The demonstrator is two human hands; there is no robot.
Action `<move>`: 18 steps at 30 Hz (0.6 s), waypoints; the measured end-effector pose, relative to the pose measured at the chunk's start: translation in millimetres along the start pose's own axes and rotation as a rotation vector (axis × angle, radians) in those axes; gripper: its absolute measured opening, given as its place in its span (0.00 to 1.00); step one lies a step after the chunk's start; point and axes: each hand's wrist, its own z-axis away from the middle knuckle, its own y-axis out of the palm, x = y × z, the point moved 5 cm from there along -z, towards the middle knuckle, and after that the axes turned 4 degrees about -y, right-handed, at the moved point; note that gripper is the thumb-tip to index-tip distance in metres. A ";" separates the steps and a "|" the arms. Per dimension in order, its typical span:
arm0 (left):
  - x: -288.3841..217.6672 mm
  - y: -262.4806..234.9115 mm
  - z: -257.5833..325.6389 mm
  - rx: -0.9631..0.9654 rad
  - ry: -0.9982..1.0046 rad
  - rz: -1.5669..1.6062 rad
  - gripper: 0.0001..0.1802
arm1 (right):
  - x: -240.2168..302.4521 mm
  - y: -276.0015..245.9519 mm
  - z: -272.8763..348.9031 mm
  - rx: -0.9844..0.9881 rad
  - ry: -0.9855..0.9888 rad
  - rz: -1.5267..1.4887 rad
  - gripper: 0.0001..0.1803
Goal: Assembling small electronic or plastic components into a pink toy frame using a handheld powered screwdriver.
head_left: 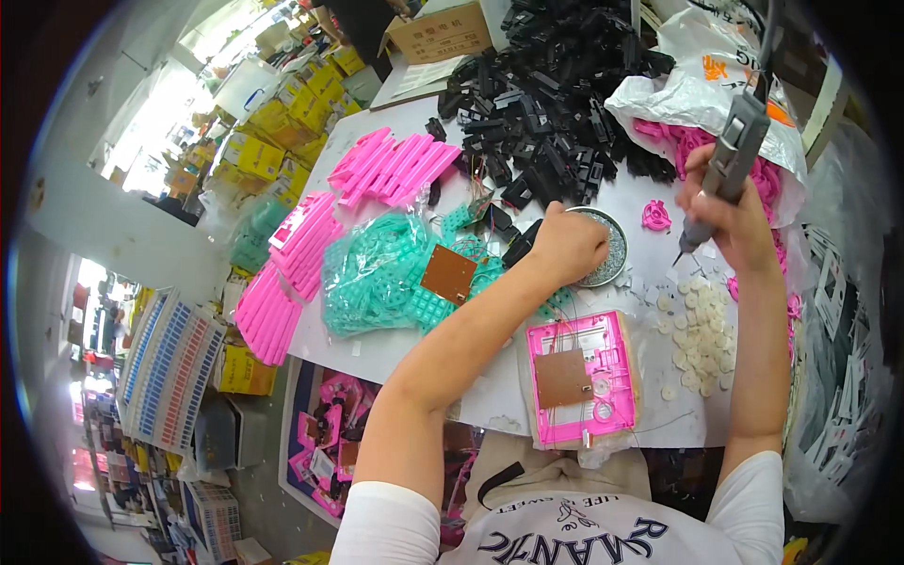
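Note:
My left hand [568,247] reaches to the round tin [621,234] of small grey screws, its fingers pinched at the tin's left side. What they hold, if anything, is hidden. Raised at the right, my right hand [730,212] grips an electric screwdriver [737,141], its thin bit pointing down above the table. In front of me lies a pink plastic casing [563,431] on a padded pad, with a brown circuit board [562,379] and thin wires on it. A small pink round part [656,216] sits between the tin and the screwdriver.
Black plastic parts [556,104] are heaped at the back. Teal rubber keypads [372,273] in clear plastic, another brown board [449,274] and pink panels [306,245] lie left. Cream discs [702,330] and a white bag [697,61] are right. A bin [290,414] stands below.

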 end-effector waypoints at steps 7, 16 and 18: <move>-63.1 -51.6 140.1 -0.095 -0.010 0.436 0.06 | -14.2 66.9 58.9 0.407 0.220 -0.198 0.33; -87.1 -35.9 205.9 -0.457 -0.114 0.497 0.11 | 16.7 151.8 94.8 0.202 -0.111 -0.369 0.21; -87.9 -33.2 206.6 -0.477 -0.093 0.517 0.10 | 24.0 160.8 98.4 0.232 -0.124 -0.358 0.20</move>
